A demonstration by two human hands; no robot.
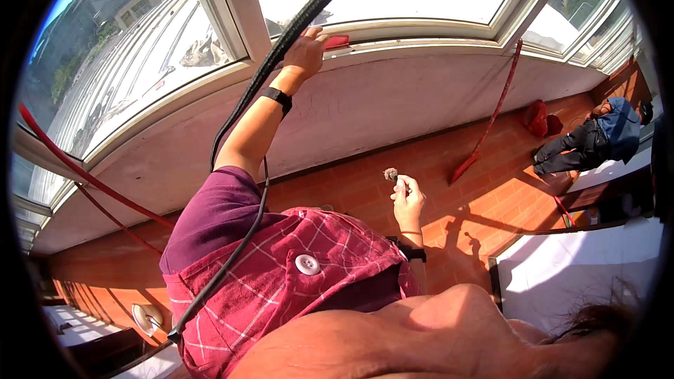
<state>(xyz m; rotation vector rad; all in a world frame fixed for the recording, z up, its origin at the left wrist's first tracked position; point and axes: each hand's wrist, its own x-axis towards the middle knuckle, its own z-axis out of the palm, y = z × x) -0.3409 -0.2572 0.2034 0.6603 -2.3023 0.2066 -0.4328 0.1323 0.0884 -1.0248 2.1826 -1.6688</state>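
My left hand (303, 55) is at the window ledge, arm stretched out, a black band on its wrist. Its fingers are bent around one end of a piece of red cloth (338, 41) that sticks out to the right along the ledge; the part under the hand is hidden. Lower down, in front of my checked red apron (270, 274), my right hand (408, 203) is closed in a pinch. Between thumb and fingers it holds up a small brown, rough-topped lump (391, 175), too small to tell its kind.
A thick black cable (281, 49) crosses in front of my left arm. Red ropes (502, 98) hang from the window frame at both sides. At far right a person (597, 137) bends over near a red bag (536, 118). A white-topped table (576, 270) stands at lower right.
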